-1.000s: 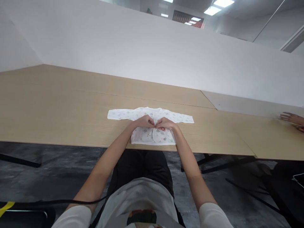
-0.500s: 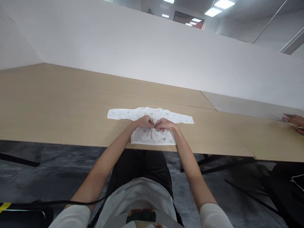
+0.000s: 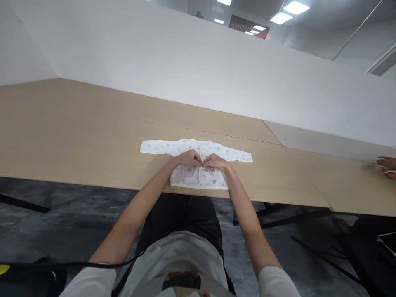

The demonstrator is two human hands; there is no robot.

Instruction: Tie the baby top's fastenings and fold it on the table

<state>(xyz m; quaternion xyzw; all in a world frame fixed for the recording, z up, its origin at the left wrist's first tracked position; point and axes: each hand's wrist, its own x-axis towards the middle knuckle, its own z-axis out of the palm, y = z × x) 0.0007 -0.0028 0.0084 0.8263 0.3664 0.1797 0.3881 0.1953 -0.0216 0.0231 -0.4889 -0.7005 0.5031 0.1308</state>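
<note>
A small white baby shirt [image 3: 185, 177] with a pale print lies on the table, its sleeves spread left and right and its hem by the front edge. Both hands meet at the middle of its front opening. My left hand [image 3: 190, 158] pinches the cloth on the left side of the opening. Close against it, my right hand [image 3: 214, 161] pinches the cloth from the right side. The fingertips almost touch; any fastener between them is too small to make out.
The light wood table [image 3: 93, 152] runs the width of the view, with a white partition [image 3: 185, 62] behind. Another person's hand [image 3: 386, 163] is at the far right edge. A black chair [image 3: 31, 280] stands at the lower left.
My hands keep the same pinch on the shirt, with hardly any movement. The other person's hand at the right has shifted farther toward the frame edge. The camera has tilted slightly.
</note>
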